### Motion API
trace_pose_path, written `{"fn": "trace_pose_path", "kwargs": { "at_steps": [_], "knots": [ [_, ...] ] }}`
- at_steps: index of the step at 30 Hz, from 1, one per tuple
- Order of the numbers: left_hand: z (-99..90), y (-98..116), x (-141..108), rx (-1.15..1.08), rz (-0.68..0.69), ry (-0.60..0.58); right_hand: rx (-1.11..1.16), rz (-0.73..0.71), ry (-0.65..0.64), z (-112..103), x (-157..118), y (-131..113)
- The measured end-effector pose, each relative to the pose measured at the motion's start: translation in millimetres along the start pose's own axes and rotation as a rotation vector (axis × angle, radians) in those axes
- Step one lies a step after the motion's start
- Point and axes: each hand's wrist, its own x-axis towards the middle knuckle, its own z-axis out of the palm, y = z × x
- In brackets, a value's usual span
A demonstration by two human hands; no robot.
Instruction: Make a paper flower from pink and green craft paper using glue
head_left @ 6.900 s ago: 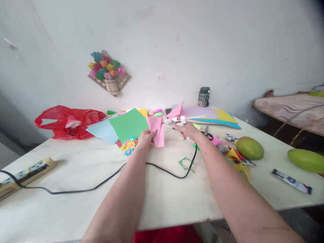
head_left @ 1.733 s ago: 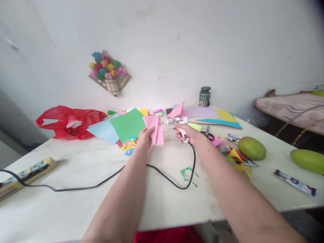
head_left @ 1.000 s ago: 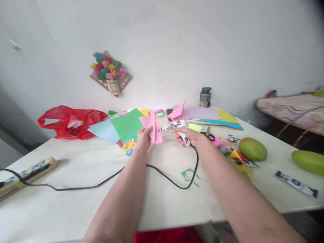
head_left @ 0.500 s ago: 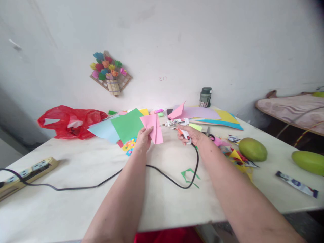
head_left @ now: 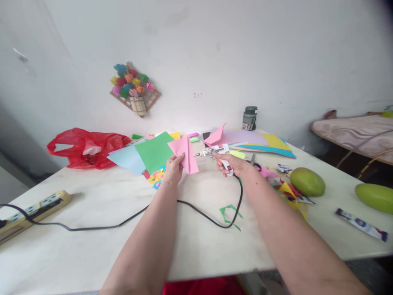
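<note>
Pink folded paper (head_left: 190, 159) pinched in left hand (head_left: 175, 167), glue gun (head_left: 221, 149) gripped in right hand (head_left: 232, 164), nozzle (head_left: 197, 155) at paper's edge: likely gluing, next move wanting steady aim.

A: Passage on the worktop (head_left: 82, 262)?
B: Widest at front left, between power strip (head_left: 37, 210) and left arm (head_left: 147, 233); black cord (head_left: 71, 230) crosses.
A: Between that and the right arm (head_left: 285, 221)?
B: Open at front; green scrap (head_left: 223, 209) and cord farther in.
A: Right side?
B: Green fruit (head_left: 307, 182) and tube (head_left: 361, 224) obstruct.
</note>
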Motion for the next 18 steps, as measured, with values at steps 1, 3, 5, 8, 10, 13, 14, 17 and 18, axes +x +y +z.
{"fn": "trace_pose_path", "kwargs": {
  "at_steps": [1, 3, 5, 8, 10, 13, 14, 17, 18],
  "knots": [
    [-0.3, -0.1, 0.4, -0.003, 0.006, 0.006, -0.004, 0.001, -0.002, 0.2, -0.2, -0.2],
    [-0.6, 0.0, 0.9, -0.008, 0.020, 0.016, -0.017, 0.000, -0.006, 0.2, -0.1, 0.1],
    [-0.4, 0.5, 0.8, -0.012, 0.032, 0.025, -0.031, 0.001, -0.013, -0.7, 0.3, 0.8],
    [-0.3, 1.8, 0.3, -0.006, 0.045, 0.036, -0.044, 0.014, -0.042, -2.3, -0.3, 1.2],
    [-0.8, 2.7, 0.3, -0.006, 0.048, 0.033, -0.039, -0.002, -0.038, -2.4, -2.0, 0.3],
    [-2.0, 3.5, 1.1, -0.008, 0.047, 0.028, 0.010, -0.113, 0.050, -1.0, -2.9, -1.2],
    [-2.2, 3.6, 1.4, -0.007, 0.044, 0.028, 0.019, -0.162, 0.103, -0.2, -1.9, -1.0],
    [-1.9, 3.8, 2.0, 0.001, 0.013, 0.019, -0.096, -0.293, 0.319, 2.5, 5.9, 2.2],
    [-1.3, 4.0, 1.8, 0.003, -0.001, 0.010, -0.194, -0.320, 0.393, 3.4, 9.1, 3.8]
  ]
}}
